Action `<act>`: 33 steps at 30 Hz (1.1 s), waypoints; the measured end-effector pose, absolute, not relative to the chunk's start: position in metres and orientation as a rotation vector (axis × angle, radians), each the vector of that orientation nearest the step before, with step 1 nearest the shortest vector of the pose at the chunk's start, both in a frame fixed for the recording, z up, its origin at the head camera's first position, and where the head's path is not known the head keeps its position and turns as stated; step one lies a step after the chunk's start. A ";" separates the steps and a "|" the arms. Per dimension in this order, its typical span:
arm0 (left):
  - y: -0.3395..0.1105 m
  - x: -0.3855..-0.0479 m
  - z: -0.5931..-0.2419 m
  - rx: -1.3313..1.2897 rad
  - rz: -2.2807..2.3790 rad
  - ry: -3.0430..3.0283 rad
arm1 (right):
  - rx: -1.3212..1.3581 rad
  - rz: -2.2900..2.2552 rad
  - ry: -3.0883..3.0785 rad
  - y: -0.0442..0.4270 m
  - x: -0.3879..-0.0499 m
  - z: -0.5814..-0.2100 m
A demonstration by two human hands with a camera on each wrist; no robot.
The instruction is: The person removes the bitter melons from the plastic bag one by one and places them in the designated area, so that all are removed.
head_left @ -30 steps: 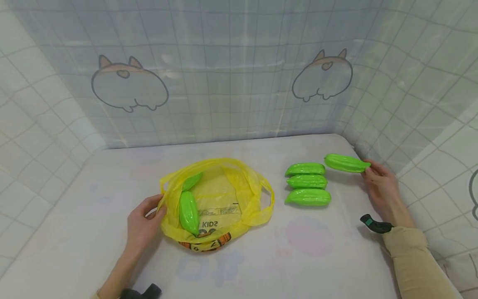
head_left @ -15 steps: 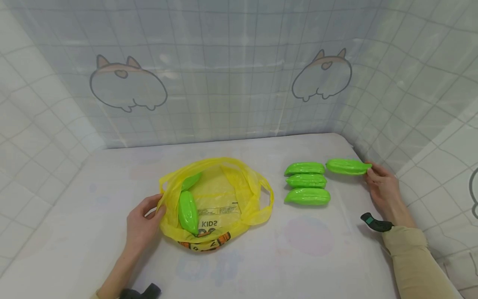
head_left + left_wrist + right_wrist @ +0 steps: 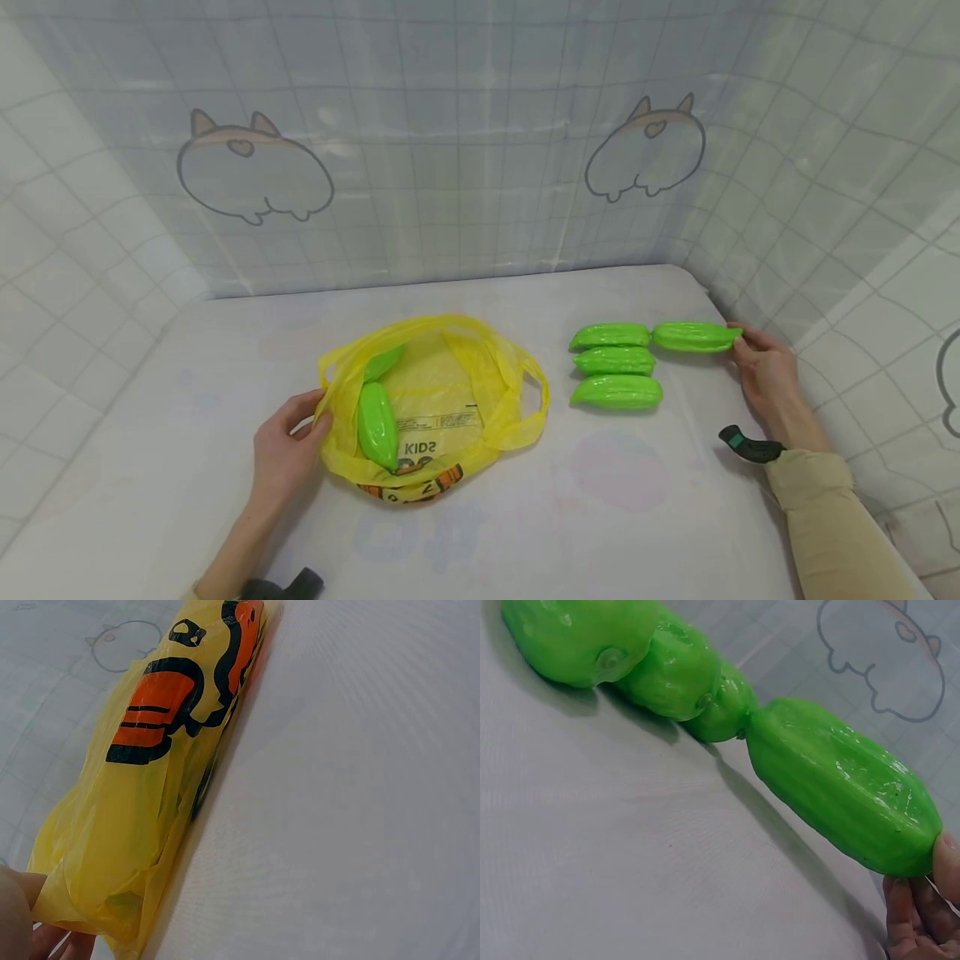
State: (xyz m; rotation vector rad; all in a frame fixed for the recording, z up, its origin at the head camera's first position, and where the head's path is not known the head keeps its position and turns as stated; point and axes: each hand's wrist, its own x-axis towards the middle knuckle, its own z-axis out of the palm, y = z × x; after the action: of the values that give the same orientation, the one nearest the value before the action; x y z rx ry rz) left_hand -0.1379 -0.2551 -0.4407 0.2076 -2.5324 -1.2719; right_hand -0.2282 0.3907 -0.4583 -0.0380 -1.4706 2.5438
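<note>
Pinching the green vegetable [image 3: 696, 337] by its outer end with the right hand [image 3: 768, 379], just beside a row of three vegetables [image 3: 613, 361]; probably light, stiff and slippery, so better gripped round the middle; holding the edge of the yellow bag [image 3: 491, 383] with the left hand [image 3: 287, 442]; from the right wrist, looks raised off the table [image 3: 525, 517]; only from the head, can clearly make out two bagged vegetables [image 3: 378, 427]

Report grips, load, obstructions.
Left grip: pinching open yellow plastic bag by edge. Right grip: holding glossy green ridged oblong piece by one end. Possibly in the way: three matching pieces between it and bag.
</note>
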 end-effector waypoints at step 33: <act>-0.255 -0.138 -0.445 0.183 -1.258 -2.520 | -0.351 2.156 -1.860 0.380 -0.235 -0.461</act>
State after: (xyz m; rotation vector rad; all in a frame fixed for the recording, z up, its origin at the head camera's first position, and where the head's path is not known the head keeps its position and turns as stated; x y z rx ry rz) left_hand -0.1379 -0.2549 -0.4447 0.1833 -2.5202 -1.2576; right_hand -0.2351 0.3803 -0.4605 -0.3506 -1.8601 2.1558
